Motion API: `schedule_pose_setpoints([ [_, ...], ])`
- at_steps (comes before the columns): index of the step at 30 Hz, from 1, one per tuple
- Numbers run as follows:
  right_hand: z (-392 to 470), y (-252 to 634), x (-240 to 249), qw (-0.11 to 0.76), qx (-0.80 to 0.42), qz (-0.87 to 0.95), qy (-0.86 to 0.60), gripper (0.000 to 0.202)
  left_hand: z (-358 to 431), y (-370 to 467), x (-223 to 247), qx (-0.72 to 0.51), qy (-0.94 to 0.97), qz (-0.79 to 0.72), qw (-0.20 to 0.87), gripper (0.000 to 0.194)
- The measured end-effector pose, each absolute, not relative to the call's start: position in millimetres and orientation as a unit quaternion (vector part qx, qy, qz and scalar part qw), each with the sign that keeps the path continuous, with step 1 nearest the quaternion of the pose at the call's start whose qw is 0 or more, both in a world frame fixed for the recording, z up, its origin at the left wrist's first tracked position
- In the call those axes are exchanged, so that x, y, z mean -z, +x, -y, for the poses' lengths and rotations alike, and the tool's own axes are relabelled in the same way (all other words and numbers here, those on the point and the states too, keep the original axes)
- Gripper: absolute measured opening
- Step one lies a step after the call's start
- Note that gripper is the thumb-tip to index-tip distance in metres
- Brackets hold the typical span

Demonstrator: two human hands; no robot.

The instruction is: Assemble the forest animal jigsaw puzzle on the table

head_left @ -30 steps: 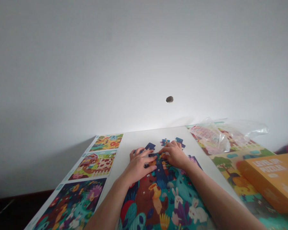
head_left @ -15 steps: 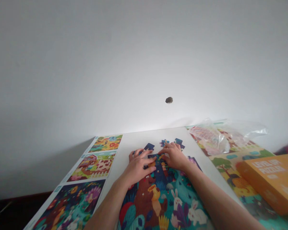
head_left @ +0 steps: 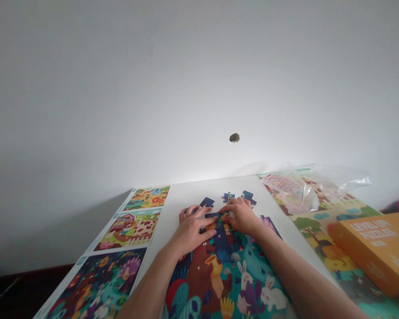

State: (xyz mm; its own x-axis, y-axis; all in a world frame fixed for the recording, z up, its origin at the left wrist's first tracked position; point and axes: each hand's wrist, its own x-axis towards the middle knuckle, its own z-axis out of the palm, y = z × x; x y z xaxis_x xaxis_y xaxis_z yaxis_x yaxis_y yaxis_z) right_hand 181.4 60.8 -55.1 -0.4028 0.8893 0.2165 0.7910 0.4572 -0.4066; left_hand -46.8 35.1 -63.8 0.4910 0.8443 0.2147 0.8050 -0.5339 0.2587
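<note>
A jigsaw puzzle (head_left: 226,266), largely joined, lies in front of me with a bear, a honey pot and white rabbits on it. My left hand (head_left: 194,228) rests on its upper left part, fingers spread and lying on the pieces. At the top edge, my right hand (head_left: 241,215) has thumb and forefinger closed round a small dark puzzle piece (head_left: 224,215), which the fingers partly cover. Loose pieces lie just beyond the hands: a dark blue piece (head_left: 206,202), a patterned piece (head_left: 229,197) and another blue piece (head_left: 248,195).
Picture sheets (head_left: 128,230) lie along the white table's (head_left: 186,190) left side. At right are a clear plastic bag (head_left: 294,192), a colourful printed sheet (head_left: 314,235) and an orange puzzle box (head_left: 375,248). A white wall (head_left: 199,88) with a hole (head_left: 234,138) stands behind.
Hardly anything differs. The right fingers have shifted very slightly at the puzzle's top edge; the left hand stays in place and the camera view has moved a touch.
</note>
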Motion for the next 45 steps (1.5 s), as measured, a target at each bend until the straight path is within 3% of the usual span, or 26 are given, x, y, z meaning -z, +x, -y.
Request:
schedule_pose_setpoints([
  [11,-63.6,178.9,58.5,0.201,-0.132,0.833,-0.497,0.025,-34.9,-47.4,65.2,-0.157,0.864,-0.476,0.044,0.034],
  [20,-62.9,185.9,49.5,0.293,-0.077,0.781,-0.546,0.031,-32.1,-44.5,62.4,-0.184,0.883,-0.431,0.030,0.023],
  [26,-59.6,183.9,50.3,0.239,-0.087,0.814,-0.522,0.020,-30.0,-41.4,59.3,-0.188,0.882,-0.429,0.049,0.025],
  [35,-60.3,181.5,51.5,0.173,-0.098,0.824,-0.530,0.025,-30.5,-40.2,54.8,-0.166,0.881,-0.435,0.078,0.025],
  [45,-63.3,180.5,57.2,0.191,-0.104,0.827,-0.519,0.031,-33.2,-40.4,61.9,-0.232,0.860,-0.449,0.072,0.027],
])
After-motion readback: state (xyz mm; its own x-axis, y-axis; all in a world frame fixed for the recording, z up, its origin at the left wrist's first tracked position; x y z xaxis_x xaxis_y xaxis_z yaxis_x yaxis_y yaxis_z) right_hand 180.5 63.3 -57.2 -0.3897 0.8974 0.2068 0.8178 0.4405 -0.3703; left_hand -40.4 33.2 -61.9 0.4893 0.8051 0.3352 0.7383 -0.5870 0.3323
